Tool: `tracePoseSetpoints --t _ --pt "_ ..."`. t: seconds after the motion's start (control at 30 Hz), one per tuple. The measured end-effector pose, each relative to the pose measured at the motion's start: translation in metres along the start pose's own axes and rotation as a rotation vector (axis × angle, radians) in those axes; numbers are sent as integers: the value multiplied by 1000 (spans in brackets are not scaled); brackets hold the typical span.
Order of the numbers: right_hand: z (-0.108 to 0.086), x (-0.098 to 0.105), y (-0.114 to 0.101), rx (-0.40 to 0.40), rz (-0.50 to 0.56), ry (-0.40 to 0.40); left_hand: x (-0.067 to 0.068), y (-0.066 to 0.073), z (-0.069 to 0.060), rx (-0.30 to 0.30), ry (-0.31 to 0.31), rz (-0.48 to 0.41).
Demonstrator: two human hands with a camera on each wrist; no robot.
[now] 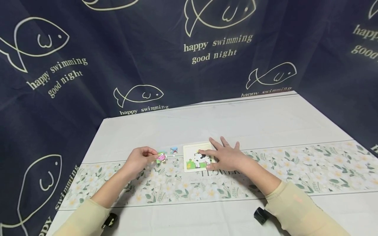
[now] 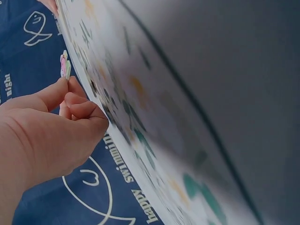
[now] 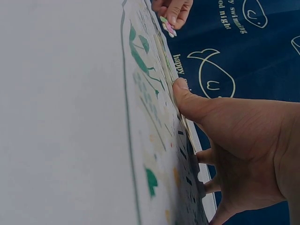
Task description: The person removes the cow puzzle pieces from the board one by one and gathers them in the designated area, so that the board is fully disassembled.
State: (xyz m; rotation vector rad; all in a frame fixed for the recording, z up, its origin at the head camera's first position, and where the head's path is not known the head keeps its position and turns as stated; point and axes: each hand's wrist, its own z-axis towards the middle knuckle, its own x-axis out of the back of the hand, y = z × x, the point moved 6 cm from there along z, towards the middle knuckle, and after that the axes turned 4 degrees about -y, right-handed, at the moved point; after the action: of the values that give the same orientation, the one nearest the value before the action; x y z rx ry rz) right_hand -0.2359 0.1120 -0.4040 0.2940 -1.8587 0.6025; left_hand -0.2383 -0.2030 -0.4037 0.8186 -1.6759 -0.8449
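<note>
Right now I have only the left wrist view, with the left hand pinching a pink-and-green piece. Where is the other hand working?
Observer: In the head view, the right hand has its thumb and index finger over the right part of a pale-framed board.

Operator: I can't see that board's picture from here. What does it show?

Observer: A black-and-white cow standing on green.

Operator: Is any other piece lying loose near the board?

Observer: Yes, a small blue piece lies between the pinched piece and the board.
</note>
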Motion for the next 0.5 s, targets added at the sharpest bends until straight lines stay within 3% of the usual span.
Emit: tracePoseSetpoints --t 0.5 --pt "2 1 0 -9 -7 -3 29 -20 -13 38 -4 41"
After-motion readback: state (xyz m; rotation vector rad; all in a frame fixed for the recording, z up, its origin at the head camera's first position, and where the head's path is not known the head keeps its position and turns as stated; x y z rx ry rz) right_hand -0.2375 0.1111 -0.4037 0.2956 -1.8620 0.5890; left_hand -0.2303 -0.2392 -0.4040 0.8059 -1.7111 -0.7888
